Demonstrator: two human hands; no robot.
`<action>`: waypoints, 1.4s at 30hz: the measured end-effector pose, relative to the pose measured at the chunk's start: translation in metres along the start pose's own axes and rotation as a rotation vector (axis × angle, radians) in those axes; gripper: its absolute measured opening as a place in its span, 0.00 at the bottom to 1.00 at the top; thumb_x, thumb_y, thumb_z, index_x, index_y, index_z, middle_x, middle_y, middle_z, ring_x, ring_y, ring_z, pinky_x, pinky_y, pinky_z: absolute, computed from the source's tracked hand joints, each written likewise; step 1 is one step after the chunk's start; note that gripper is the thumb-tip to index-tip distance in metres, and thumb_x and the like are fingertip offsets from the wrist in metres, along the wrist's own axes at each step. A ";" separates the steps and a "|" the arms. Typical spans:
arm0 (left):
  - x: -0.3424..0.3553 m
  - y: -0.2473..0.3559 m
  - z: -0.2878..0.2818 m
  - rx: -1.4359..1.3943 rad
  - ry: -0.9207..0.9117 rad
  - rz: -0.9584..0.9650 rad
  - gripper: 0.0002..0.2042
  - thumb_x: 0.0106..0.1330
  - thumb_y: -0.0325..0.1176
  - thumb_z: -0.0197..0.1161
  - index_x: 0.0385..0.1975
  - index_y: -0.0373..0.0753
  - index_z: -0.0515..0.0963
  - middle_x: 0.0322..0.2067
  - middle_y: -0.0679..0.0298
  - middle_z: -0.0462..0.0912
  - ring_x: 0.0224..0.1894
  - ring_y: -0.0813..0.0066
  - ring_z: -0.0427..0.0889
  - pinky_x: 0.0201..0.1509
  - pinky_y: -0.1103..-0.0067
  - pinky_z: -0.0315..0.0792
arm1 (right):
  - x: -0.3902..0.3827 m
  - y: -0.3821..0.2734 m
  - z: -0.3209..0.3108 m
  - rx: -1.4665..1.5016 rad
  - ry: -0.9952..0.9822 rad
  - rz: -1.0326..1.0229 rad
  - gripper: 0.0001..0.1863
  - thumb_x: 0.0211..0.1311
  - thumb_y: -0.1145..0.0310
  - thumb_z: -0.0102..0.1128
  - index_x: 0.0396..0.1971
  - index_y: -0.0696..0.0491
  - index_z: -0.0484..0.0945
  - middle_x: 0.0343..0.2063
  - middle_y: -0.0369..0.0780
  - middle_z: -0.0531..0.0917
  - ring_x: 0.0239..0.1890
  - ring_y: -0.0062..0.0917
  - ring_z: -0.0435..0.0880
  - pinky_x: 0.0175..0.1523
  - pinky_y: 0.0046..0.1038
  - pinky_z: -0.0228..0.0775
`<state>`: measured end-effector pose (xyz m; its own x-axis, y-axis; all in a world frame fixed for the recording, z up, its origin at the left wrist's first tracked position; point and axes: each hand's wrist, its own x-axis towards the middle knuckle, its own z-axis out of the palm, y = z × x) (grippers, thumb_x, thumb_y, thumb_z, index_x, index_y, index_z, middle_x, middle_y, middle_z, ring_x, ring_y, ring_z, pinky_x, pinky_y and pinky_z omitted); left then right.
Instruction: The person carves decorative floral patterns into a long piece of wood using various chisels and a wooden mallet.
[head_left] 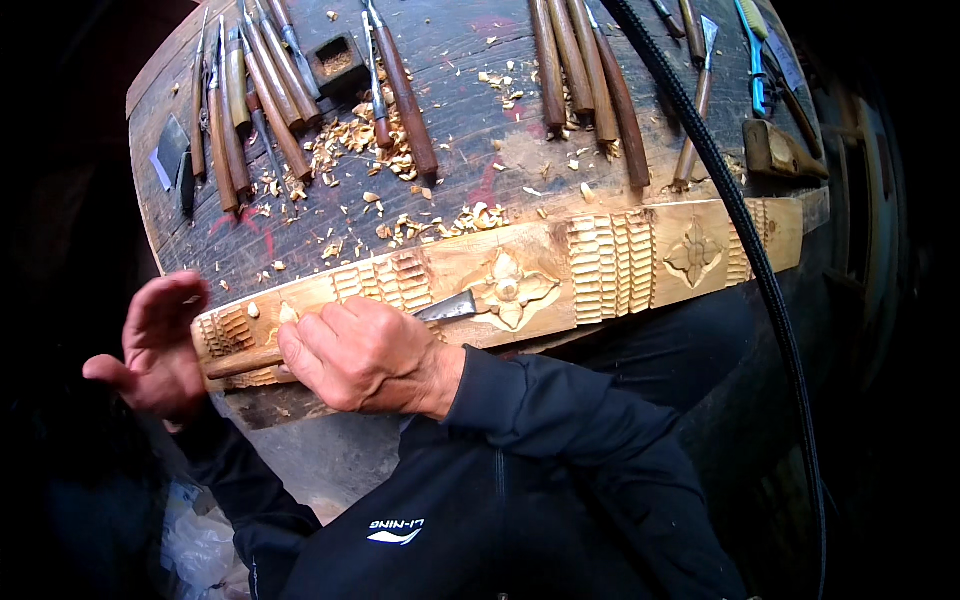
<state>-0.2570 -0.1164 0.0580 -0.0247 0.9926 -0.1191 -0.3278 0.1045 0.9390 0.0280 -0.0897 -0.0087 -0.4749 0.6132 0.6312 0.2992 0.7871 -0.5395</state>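
Note:
A long pale wooden board (545, 243) lies across the near edge of the worktable, carved with flowers and bands of scale-like notches. Wrapped round a wood carving chisel (447, 308) is my right hand (365, 355), low over the board's left part. The chisel's flat metal blade points right, beside a carved flower (508, 290); its wooden handle sticks out to the left. My left hand (165, 345) is held up at the board's left end, fingers and thumb apart, with nothing in it. Part of the carving is hidden beneath my right hand.
Several wooden-handled chisels (270, 85) lie at the back left, more (580, 65) at the back middle. Wood shavings (365, 145) litter the table (460, 110). A wooden mallet-like block (780, 150) and a blue-handled brush (755, 60) lie right. A black cable (735, 200) crosses in front.

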 end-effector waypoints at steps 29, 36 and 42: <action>0.020 -0.019 0.017 0.217 -0.093 -0.026 0.65 0.55 0.94 0.42 0.49 0.22 0.84 0.45 0.42 0.93 0.49 0.54 0.95 0.59 0.61 0.88 | -0.007 0.006 -0.013 -0.029 -0.038 0.067 0.15 0.55 0.71 0.69 0.42 0.62 0.87 0.25 0.36 0.79 0.25 0.24 0.81 0.28 0.27 0.71; 0.005 -0.027 0.017 0.330 -0.057 0.017 0.65 0.55 0.95 0.38 0.44 0.22 0.85 0.39 0.45 0.92 0.43 0.55 0.95 0.55 0.63 0.89 | -0.003 0.004 -0.007 -0.001 -0.027 0.059 0.14 0.55 0.73 0.70 0.41 0.62 0.87 0.24 0.36 0.77 0.24 0.24 0.79 0.27 0.29 0.69; 0.008 -0.009 -0.003 0.052 -0.076 0.039 0.60 0.60 0.90 0.50 0.57 0.23 0.81 0.50 0.42 0.91 0.51 0.54 0.93 0.62 0.59 0.86 | -0.003 0.003 -0.005 -0.002 -0.012 0.065 0.15 0.54 0.72 0.69 0.41 0.62 0.87 0.24 0.36 0.77 0.25 0.23 0.79 0.28 0.28 0.69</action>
<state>-0.2575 -0.1091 0.0480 0.0356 0.9976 -0.0588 -0.2788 0.0664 0.9581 0.0345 -0.0888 -0.0098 -0.4640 0.6625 0.5881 0.3318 0.7455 -0.5780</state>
